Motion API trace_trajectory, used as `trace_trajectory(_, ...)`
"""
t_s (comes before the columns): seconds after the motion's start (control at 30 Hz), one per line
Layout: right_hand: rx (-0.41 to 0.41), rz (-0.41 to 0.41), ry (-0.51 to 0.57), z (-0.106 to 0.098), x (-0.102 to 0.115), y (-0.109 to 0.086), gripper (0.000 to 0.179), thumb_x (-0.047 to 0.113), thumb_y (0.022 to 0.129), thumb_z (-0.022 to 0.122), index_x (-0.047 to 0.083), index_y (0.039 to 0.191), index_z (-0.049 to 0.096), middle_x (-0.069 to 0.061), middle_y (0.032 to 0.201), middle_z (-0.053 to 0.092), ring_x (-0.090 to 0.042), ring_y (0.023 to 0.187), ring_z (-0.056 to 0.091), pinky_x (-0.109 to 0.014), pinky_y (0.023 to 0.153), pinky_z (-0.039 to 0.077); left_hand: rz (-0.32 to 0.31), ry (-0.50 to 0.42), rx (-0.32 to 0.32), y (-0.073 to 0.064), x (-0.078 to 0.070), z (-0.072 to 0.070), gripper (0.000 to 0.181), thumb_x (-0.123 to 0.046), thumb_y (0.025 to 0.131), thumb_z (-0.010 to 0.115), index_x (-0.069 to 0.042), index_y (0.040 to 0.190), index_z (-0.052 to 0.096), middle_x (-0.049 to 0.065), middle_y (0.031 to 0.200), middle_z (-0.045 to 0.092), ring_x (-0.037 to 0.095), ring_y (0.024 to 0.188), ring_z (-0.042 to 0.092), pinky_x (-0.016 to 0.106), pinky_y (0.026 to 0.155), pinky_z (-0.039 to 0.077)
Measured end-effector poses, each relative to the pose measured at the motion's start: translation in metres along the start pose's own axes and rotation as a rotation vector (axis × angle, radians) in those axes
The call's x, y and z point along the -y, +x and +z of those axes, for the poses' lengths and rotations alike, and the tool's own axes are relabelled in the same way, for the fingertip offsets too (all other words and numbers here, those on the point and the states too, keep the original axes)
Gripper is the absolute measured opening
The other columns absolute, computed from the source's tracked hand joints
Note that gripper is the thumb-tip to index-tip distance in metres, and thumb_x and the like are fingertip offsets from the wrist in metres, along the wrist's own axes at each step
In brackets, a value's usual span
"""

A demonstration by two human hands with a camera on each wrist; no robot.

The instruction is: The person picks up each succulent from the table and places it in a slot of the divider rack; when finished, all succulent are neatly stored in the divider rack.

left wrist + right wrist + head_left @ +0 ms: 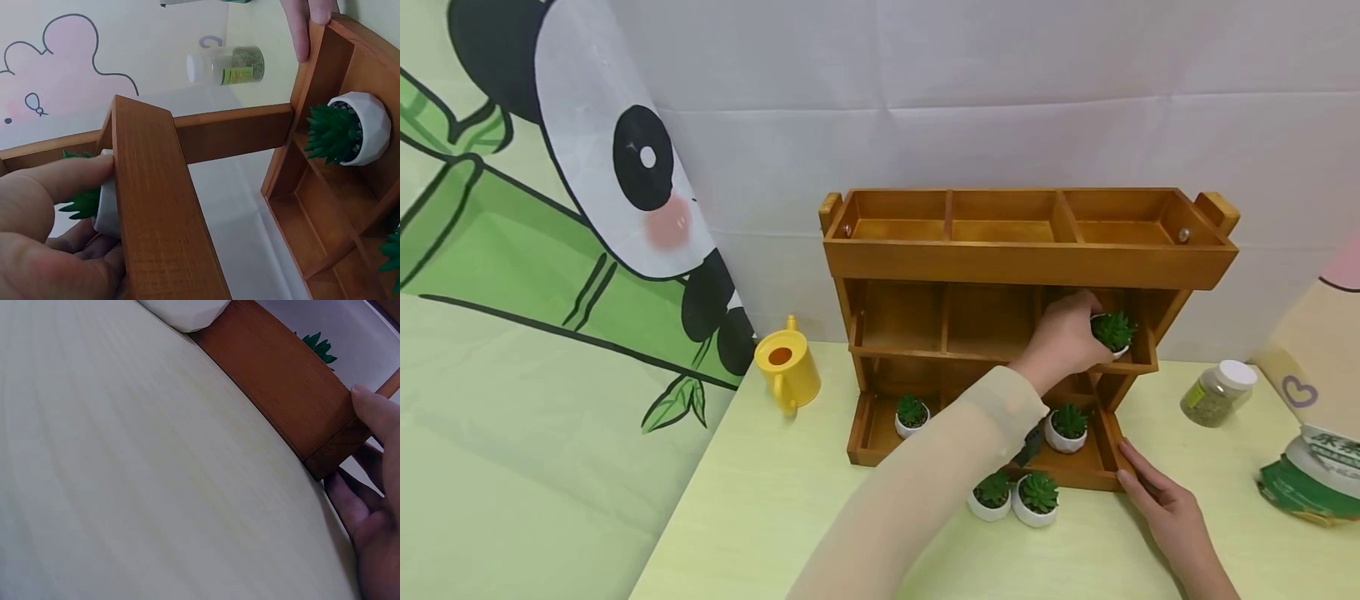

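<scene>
succulent [1114, 331] in left hand [1066, 337], right hand [1171, 510] touching shelf [1030, 263]

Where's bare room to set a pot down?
Free: top tray, all three sections; middle shelf's left section; table between watering can and sleeve. Crowded: middle shelf's right section, where the left hand holds a plant; bottom shelf, holding plants; table just before it, with two more plants.

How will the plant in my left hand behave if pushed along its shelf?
The plant may slide rather than tip: its pot looks squat. The raised front board would probably stop it slipping off. Its thin leaves might bend.
</scene>
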State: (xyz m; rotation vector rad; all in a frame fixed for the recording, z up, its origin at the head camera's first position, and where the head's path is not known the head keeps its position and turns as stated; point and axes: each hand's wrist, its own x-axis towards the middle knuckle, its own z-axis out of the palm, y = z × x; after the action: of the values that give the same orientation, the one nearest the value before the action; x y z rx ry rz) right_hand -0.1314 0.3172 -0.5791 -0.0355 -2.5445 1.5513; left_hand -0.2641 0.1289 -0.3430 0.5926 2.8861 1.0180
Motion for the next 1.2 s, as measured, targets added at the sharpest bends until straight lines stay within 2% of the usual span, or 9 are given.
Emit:
trace_trajectory(0.17, -0.002, 0.0, -0.004, 0.0, -0.002, 0.001, 0.052, 0.032, 0.108, 0.061, 0.018, 0.157, 0.049, 0.016, 0.154, 0.047, 0.023, 0.124, 0.039, 0.001, 0.092, 0.038, 0.011, 0.013, -0.024, -0.004, 0.0, 0.001, 0.051, -0.024, 0.081, 0.093, -0.018, 0.123, 0.067, -0.01, 0.112, 0.067, 0.002, 0.096, 0.061, 0.011, 0.083, 0.049)
trace_trajectory(0.43, -0.005, 0.0, -0.004, 0.0, -0.003, 0.002, 0.052, 0.033, 0.108, 0.061, 0.018, 0.157, 0.05, 0.014, 0.154, 0.048, 0.023, 0.124, 0.039, 0.001, 0.092, 0.038, 0.033, 0.035, -0.046, -0.01, 0.002, 0.002, 0.054, -0.022, 0.083, 0.092, -0.017, 0.132, 0.068, -0.008, 0.122, 0.068, 0.003, 0.106, 0.062, 0.011, 0.09, 0.049)
trace_trajectory(0.53, 0.0, 0.0, 0.0, 0.0, -0.003, 0.003, 0.052, 0.032, 0.108, 0.061, 0.018, 0.157, 0.049, 0.012, 0.155, 0.048, 0.023, 0.124, 0.039, 0.0, 0.091, 0.039, 0.036, 0.038, -0.048, -0.01, 0.003, 0.003, 0.054, -0.022, 0.084, 0.091, -0.017, 0.133, 0.068, -0.008, 0.122, 0.068, 0.004, 0.106, 0.063, 0.011, 0.089, 0.049)
trace_trajectory(0.73, 0.0, -0.006, 0.002, 0.001, -0.003, 0.003, 0.052, 0.032, 0.108, 0.061, 0.019, 0.157, 0.049, 0.009, 0.155, 0.048, 0.023, 0.124, 0.039, 0.0, 0.092, 0.039, 0.008, 0.031, -0.039, -0.011, 0.002, 0.003, 0.054, -0.02, 0.086, 0.088, -0.018, 0.136, 0.067, -0.009, 0.124, 0.067, 0.003, 0.104, 0.062, 0.011, 0.087, 0.05)
trace_trajectory(0.87, -0.008, -0.021, -0.004, 0.001, -0.004, 0.003, 0.051, 0.031, 0.108, 0.061, 0.017, 0.156, 0.05, 0.014, 0.154, 0.048, 0.023, 0.125, 0.04, 0.0, 0.092, 0.038, -0.004, 0.023, -0.038, -0.012, 0.005, 0.003, 0.059, -0.023, 0.086, 0.088, -0.02, 0.141, 0.064, -0.01, 0.129, 0.066, 0.003, 0.109, 0.062, 0.012, 0.088, 0.049)
trace_trajectory(1.0, -0.011, -0.036, 0.001, 0.002, -0.005, 0.003, 0.051, 0.028, 0.108, 0.061, 0.014, 0.155, 0.051, 0.019, 0.152, 0.047, 0.022, 0.125, 0.04, 0.0, 0.093, 0.038, 0.026, -0.032, -0.052, -0.015, 0.01, 0.002, 0.062, -0.026, 0.087, 0.088, -0.018, 0.143, 0.062, -0.009, 0.132, 0.066, 0.003, 0.111, 0.062, 0.011, 0.089, 0.049)
trace_trajectory(1.2, -0.005, -0.035, 0.008, 0.001, -0.004, 0.003, 0.051, 0.028, 0.108, 0.061, 0.014, 0.156, 0.051, 0.018, 0.153, 0.047, 0.022, 0.125, 0.04, 0.0, 0.093, 0.039, 0.076, -0.192, -0.087, -0.026, 0.02, -0.001, 0.064, -0.03, 0.088, 0.087, -0.015, 0.145, 0.062, -0.007, 0.134, 0.067, 0.004, 0.112, 0.062, 0.012, 0.089, 0.05)
